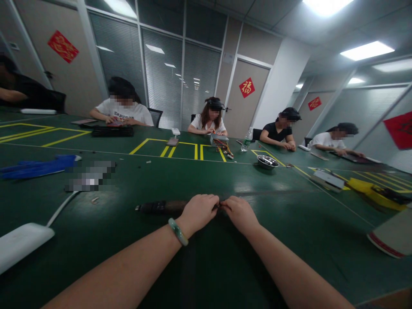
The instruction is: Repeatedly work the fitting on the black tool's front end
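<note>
My left hand (198, 211) and my right hand (240, 213) meet at the middle of the green table (206, 180), fingers curled and pinched together around a small dark item I cannot make out. A dark tool (161, 207), like an electric screwdriver, lies flat on the table just left of my left hand, its tip pointing left. A pale green bangle (177, 231) circles my left wrist.
A white device (22, 243) with a cable lies at near left, blue gloves (38, 167) further left. A metal bowl (267, 162) and a water bottle (246, 140) stand mid-table. Yellow items (373, 191) sit right. Several people work along the far side.
</note>
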`<control>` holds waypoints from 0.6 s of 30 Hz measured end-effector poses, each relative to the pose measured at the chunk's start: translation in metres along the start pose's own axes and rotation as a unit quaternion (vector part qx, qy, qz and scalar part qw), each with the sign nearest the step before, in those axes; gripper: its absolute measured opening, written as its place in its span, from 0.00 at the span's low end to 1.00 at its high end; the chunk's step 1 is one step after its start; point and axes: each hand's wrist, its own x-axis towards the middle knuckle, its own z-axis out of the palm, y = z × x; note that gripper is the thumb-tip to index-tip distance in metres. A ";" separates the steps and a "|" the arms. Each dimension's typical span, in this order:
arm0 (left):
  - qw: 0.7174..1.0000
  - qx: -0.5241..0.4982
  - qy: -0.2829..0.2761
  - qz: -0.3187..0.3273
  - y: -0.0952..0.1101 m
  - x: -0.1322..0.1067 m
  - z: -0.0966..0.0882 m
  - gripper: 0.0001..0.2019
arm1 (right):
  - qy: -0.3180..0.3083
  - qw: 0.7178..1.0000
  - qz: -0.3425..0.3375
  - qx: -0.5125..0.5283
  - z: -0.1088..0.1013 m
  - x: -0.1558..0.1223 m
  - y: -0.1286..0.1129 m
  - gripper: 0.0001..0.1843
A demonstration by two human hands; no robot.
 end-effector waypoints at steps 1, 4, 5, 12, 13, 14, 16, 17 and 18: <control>1.000 0.001 0.000 0.001 0.000 0.000 0.000 0.03 | -0.003 1.000 -0.005 -0.005 0.000 0.001 0.001 0.10; 1.000 0.003 -0.004 0.001 0.001 0.000 -0.001 0.04 | -0.008 1.000 -0.012 -0.011 0.002 0.002 0.002 0.12; 1.000 0.003 -0.007 0.001 0.001 0.000 -0.001 0.04 | -0.010 1.000 -0.013 -0.013 0.003 0.003 0.002 0.13; 1.000 -0.002 0.005 0.012 0.002 -0.001 -0.001 0.03 | -0.026 0.997 -0.069 -0.007 0.007 0.006 0.005 0.12; 1.000 -0.001 0.004 0.012 0.002 -0.001 -0.001 0.03 | -0.034 0.997 -0.074 -0.019 0.007 0.007 0.006 0.11; 1.000 0.002 0.002 0.012 0.002 -0.001 -0.001 0.03 | -0.043 0.995 -0.079 -0.035 0.007 0.008 0.007 0.10; 1.000 0.012 0.000 0.007 0.003 -0.001 -0.002 0.02 | -0.053 0.992 -0.092 -0.068 0.008 0.011 0.008 0.08; 1.000 0.017 0.002 0.005 0.004 -0.001 -0.002 0.02 | -0.056 0.990 -0.099 -0.080 0.008 0.012 0.008 0.07; 1.000 0.020 0.007 0.005 0.004 -0.001 -0.003 0.03 | -0.057 0.989 -0.103 -0.090 0.008 0.013 0.008 0.07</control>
